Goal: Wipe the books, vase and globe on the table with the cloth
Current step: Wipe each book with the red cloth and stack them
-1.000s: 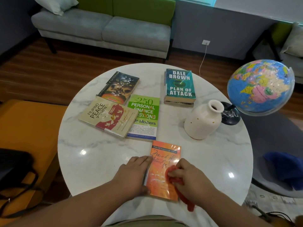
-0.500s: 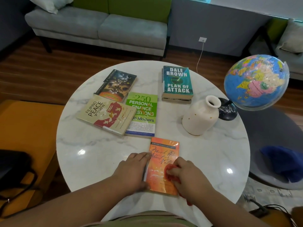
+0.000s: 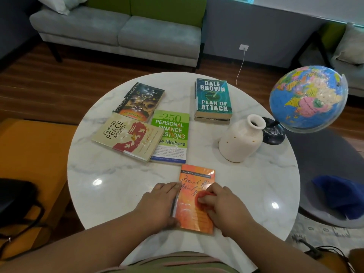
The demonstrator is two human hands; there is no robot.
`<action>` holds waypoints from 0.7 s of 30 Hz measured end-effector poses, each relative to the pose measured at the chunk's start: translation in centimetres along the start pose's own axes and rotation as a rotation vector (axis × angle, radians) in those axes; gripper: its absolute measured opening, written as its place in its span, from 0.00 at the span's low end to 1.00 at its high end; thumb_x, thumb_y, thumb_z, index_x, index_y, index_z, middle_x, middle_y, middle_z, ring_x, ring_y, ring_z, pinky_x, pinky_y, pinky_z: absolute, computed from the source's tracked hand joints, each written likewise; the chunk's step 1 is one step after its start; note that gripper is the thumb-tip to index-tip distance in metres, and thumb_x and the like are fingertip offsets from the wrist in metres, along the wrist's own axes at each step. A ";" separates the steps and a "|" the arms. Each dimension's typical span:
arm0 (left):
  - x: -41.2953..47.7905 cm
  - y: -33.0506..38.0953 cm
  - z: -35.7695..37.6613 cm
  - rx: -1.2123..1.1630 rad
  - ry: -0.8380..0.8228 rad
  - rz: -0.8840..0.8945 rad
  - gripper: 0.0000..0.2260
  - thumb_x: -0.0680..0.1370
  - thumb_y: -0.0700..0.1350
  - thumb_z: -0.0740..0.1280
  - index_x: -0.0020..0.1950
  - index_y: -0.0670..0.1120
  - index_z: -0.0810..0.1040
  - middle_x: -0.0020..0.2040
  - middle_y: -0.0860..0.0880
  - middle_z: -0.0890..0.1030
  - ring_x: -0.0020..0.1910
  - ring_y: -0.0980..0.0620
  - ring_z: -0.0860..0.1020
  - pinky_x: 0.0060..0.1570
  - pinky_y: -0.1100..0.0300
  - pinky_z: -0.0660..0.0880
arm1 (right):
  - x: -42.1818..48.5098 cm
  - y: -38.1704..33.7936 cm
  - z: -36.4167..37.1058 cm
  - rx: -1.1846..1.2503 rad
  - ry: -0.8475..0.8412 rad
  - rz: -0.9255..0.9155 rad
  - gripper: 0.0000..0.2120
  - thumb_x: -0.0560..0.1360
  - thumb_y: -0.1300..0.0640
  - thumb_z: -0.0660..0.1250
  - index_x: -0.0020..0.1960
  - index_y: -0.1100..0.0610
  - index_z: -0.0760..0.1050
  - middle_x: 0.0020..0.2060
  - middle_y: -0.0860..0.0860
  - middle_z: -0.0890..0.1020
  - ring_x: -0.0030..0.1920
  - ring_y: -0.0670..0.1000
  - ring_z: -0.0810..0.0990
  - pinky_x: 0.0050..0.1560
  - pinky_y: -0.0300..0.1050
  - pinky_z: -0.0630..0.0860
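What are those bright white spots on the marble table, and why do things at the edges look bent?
Head view: the spots are glare off the polished table; the same glare washes out lettering on the green finance book. Head view again: its wide-angle lens leans the globe and vase outward and bows the sofa.

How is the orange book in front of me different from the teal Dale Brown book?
The orange book lies at the near edge of the table; the teal Dale Brown book lies at the far side. The left hand steadies the orange book and the right hand presses a red cloth on it; the teal book is untouched. The orange book rests on the table; the teal book sits on another book. Both lie flat, cover up.
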State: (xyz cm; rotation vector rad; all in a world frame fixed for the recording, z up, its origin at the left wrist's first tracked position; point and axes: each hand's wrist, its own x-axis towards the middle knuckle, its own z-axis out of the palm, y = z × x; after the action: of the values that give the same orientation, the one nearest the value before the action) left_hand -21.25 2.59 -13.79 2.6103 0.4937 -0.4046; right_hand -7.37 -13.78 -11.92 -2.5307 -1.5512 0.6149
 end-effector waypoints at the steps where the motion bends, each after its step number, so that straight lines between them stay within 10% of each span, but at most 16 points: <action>1: 0.0 0.0 0.0 -0.004 0.001 0.001 0.47 0.69 0.61 0.72 0.78 0.54 0.47 0.77 0.57 0.54 0.74 0.54 0.55 0.67 0.52 0.65 | 0.1 -0.2 0.1 -0.018 -0.005 -0.012 0.15 0.79 0.47 0.59 0.65 0.40 0.73 0.60 0.42 0.69 0.57 0.49 0.69 0.54 0.40 0.71; 21: 0.0 -0.2 -0.1 0.000 -0.002 0.009 0.46 0.68 0.62 0.72 0.78 0.55 0.48 0.77 0.57 0.55 0.74 0.54 0.56 0.67 0.52 0.65 | 1.8 -0.8 -0.1 -0.049 -0.128 -0.170 0.17 0.78 0.51 0.60 0.66 0.41 0.72 0.62 0.44 0.69 0.59 0.51 0.68 0.56 0.43 0.70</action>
State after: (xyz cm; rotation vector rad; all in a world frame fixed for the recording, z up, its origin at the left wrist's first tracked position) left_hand -21.29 2.79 -13.78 2.6113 0.4815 -0.4042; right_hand -7.34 -11.80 -12.13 -2.4015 -1.8229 0.7371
